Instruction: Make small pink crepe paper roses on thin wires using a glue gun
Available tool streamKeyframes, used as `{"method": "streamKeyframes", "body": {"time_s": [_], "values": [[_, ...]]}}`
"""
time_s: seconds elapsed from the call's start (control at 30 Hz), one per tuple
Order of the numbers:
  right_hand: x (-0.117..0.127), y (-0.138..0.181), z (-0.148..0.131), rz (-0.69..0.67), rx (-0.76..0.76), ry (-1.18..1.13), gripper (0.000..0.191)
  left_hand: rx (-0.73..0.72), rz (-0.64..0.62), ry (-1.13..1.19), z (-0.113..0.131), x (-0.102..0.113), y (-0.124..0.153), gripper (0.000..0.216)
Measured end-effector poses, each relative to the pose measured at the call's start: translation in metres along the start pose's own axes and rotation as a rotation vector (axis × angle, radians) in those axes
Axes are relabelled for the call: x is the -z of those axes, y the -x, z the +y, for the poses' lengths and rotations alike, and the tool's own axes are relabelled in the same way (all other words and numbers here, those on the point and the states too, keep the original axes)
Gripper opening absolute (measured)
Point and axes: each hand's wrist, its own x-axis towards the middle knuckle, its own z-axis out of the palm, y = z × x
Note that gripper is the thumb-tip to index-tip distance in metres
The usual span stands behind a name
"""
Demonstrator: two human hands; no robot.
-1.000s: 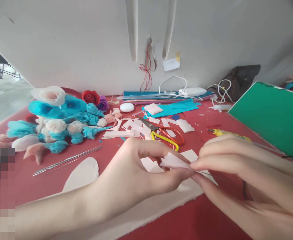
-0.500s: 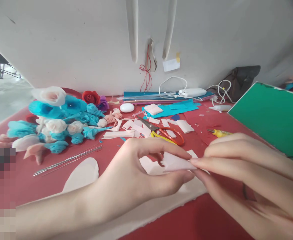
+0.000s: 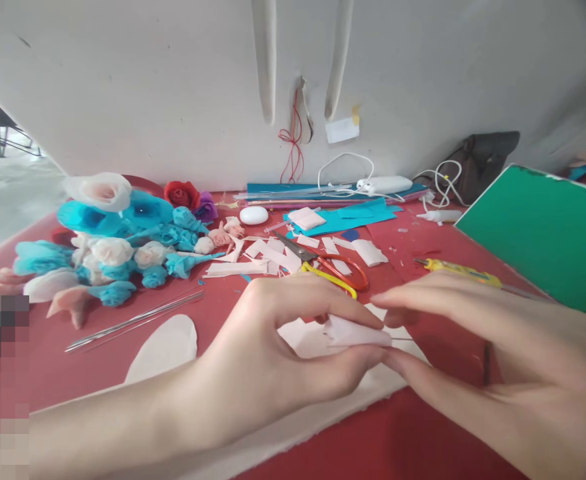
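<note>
My left hand pinches a small rolled piece of pale pink crepe paper between thumb and fingers, just above the red table. A thin wire sticks out of the paper's right end. My right hand meets it from the right, thumb under the wire and forefinger stretched over the paper's tip. A large pale pink sheet lies under both hands.
A heap of blue, white and pink paper flowers lies at the left, with thin wires in front. Red-and-yellow scissors, paper scraps, blue sheets, a yellow tool and a green board lie beyond.
My right hand has loosened its pinch, and its forefinger has lifted over the paper's tip. The rolled paper has sunk slightly and the wire shows again at its right end.
</note>
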Motion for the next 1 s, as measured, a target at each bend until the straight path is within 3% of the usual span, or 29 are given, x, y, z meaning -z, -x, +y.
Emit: {"method": "streamKeyframes", "body": {"time_s": [0.1,0.23,0.5,0.73,1.0], "values": [[0.0,-0.005,-0.001,-0.049,0.015,-0.05,0.01,-0.018,-0.018,-0.021,-0.001,0.001,-0.001,0.008],[0.001,-0.009,-0.002,-0.034,-0.007,-0.098,0.012,-0.031,-0.018,-0.091,-0.004,0.002,-0.001,0.01],[0.001,-0.009,-0.002,-0.05,-0.009,-0.106,0.009,0.064,-0.036,-0.161,-0.006,0.003,-0.005,0.01],[0.001,-0.012,0.0,-0.213,-0.061,-0.155,0.02,0.186,-0.061,-0.108,-0.006,0.002,-0.007,0.01],[0.0,-0.012,0.01,-0.318,-0.218,-0.162,0.018,0.319,-0.099,0.025,-0.012,0.006,-0.013,0.011]]}}
